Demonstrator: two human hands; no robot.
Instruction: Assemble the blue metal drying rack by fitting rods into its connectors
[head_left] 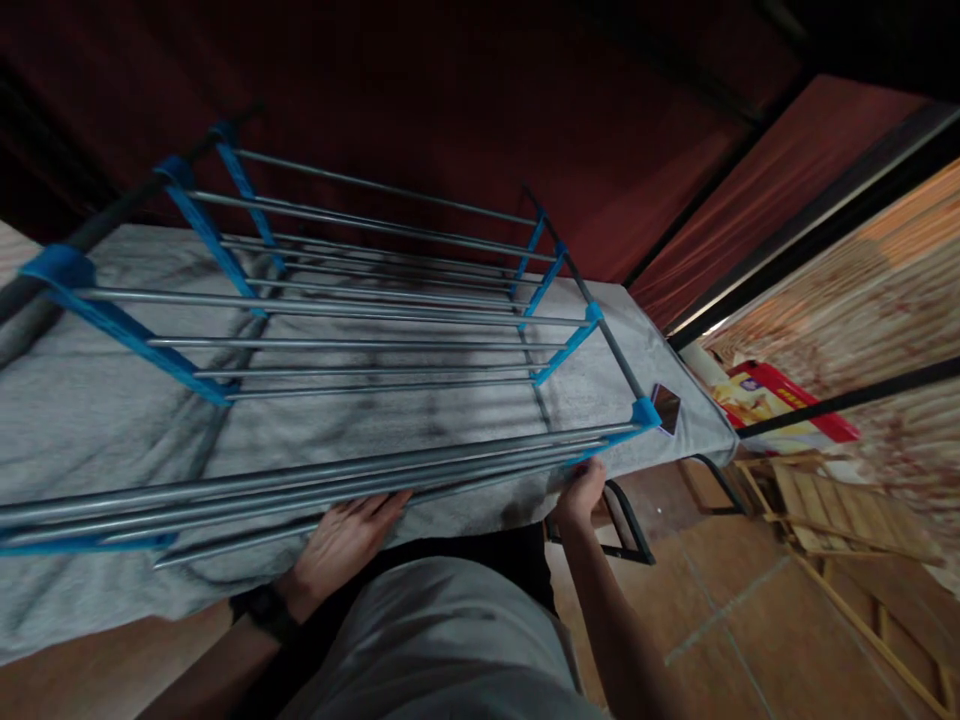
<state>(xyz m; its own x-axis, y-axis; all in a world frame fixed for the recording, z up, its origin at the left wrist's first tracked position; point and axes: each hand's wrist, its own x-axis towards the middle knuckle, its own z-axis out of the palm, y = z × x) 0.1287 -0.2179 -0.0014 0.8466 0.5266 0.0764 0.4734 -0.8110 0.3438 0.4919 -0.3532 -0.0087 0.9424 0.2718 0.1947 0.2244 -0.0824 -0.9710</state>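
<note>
A rack of grey metal tubes (420,318) joined by blue plastic brackets (135,335) lies across a cloth-covered table. Along its near side, several tubes run close together. The lowest tube (232,543) has a free left end, apart from the near left blue bracket (97,543). My left hand (349,535), with a dark watch on the wrist, is closed over the middle of this tube. At the tube's right end, my right hand (581,490) grips the near right blue bracket (611,440); its fingertips are partly hidden underneath.
A phone (666,408) lies on the grey tablecloth (465,415), right of the rack. Dark red curtains (420,90) hang behind. Beyond the table's right end are a red and yellow box (780,405), a wooden folding chair (840,510) and a black metal frame (634,525).
</note>
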